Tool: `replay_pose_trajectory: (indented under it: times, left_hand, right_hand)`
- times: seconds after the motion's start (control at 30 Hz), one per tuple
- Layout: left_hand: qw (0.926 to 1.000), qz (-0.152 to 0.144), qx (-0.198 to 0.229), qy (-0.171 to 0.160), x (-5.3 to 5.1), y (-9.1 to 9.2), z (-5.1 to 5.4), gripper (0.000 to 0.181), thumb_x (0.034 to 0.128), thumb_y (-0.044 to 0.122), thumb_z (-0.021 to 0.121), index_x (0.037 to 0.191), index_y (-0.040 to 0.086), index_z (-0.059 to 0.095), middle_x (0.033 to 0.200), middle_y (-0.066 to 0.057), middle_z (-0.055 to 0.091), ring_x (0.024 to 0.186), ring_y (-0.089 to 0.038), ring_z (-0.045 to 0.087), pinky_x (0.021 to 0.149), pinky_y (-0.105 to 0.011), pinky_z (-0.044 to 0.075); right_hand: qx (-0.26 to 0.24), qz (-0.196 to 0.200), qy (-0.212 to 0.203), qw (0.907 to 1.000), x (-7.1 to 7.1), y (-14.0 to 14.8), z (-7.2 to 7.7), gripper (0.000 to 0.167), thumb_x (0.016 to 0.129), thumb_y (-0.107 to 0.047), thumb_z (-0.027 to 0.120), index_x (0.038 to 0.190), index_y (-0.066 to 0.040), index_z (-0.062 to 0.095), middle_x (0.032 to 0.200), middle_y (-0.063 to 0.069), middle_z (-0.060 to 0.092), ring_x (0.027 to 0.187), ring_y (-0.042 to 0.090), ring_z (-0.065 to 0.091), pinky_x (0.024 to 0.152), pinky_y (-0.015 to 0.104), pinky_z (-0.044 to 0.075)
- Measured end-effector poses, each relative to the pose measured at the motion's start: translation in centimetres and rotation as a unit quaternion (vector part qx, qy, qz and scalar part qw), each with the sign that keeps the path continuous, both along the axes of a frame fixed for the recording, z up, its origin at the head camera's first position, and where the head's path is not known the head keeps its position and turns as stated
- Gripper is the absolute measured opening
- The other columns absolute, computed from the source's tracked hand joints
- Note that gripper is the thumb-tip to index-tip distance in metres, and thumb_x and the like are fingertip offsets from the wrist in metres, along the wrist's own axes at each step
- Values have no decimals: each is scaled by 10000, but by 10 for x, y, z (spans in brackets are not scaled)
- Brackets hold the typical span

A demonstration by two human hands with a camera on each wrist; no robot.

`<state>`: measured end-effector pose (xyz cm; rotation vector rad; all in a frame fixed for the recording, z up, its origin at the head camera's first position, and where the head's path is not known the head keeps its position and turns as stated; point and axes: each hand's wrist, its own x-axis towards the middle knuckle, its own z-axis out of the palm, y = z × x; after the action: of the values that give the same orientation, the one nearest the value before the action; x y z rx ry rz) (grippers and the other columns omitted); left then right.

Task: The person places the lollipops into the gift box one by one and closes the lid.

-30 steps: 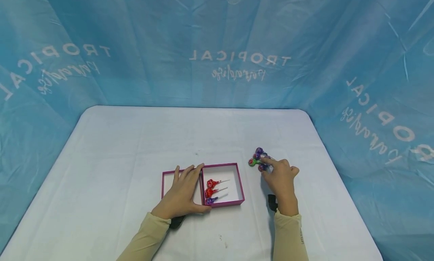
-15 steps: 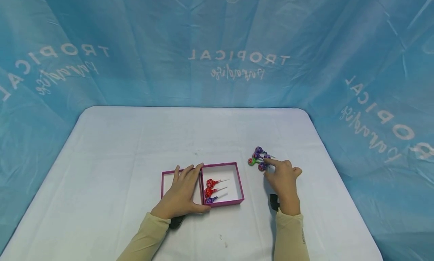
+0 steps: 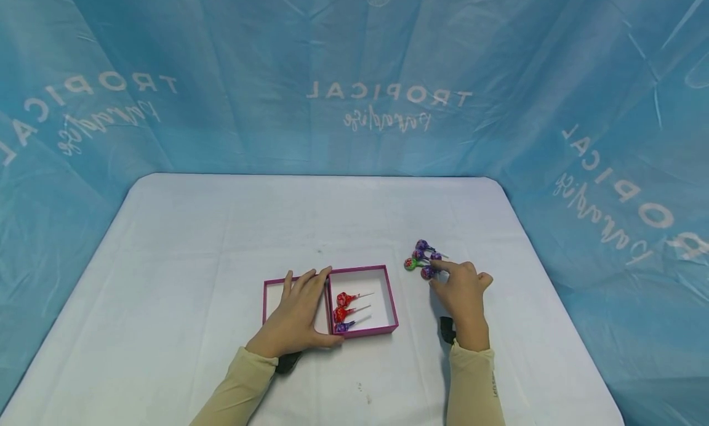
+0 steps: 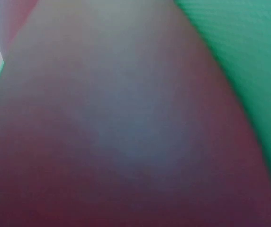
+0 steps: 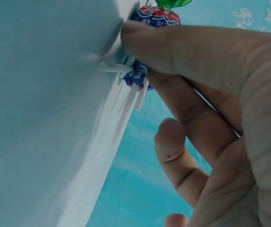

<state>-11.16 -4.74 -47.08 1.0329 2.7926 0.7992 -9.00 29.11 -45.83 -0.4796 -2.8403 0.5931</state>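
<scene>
My left hand (image 3: 299, 315) spans the pink-edged box (image 3: 392, 300) in the head view, fingers at its far edge and thumb at its near edge, gripping it across the middle. Two red lollipops (image 3: 342, 314) and a purple lollipop (image 3: 344, 327) lie in the box's right compartment. To the right, my right hand (image 3: 461, 293) pinches a dark purple lollipop (image 5: 136, 75) between thumb and index finger, low over the table. The thumb partly covers it in the right wrist view. Blurred skin fills most of the left wrist view.
Beside the right fingertips lie a green lollipop (image 3: 410, 264) and several purple lollipops (image 3: 422, 245), close together with sticks crossing. The left compartment (image 3: 274, 297) is partly hidden by my left hand. A white cloth (image 3: 183, 241) covers the table; a blue curtain (image 3: 255, 130) hangs around it.
My right hand has shifted slightly to the right at the lollipop pile, then stayed nearly still. The left hand and the box stay in place.
</scene>
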Motion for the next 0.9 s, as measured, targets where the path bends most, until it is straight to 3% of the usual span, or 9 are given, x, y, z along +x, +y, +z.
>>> replay_pose_trajectory:
  times: [0.27, 0.9]
  left_hand:
    - [10000, -33, -2, 92, 0, 0, 1, 1341, 620, 683, 846, 1610, 78, 174, 1538, -119, 450, 1482, -346, 297, 1198, -684, 36]
    - [10000, -2, 2, -21, 0, 0, 1, 1318, 634, 693, 836, 1610, 99, 178, 1549, -103, 443, 1490, -337, 290, 1206, -665, 13]
  right_hand:
    - [2, -100, -178, 9998, -1, 0, 0, 387, 806, -254, 842, 1167, -130, 774, 913, 111, 746, 997, 327, 556, 877, 578, 200]
    - [-30, -77, -242, 9997, -2, -5, 2, 417, 804, -310, 851, 1166, -118, 773, 891, 118, 738, 978, 323, 551, 893, 579, 212]
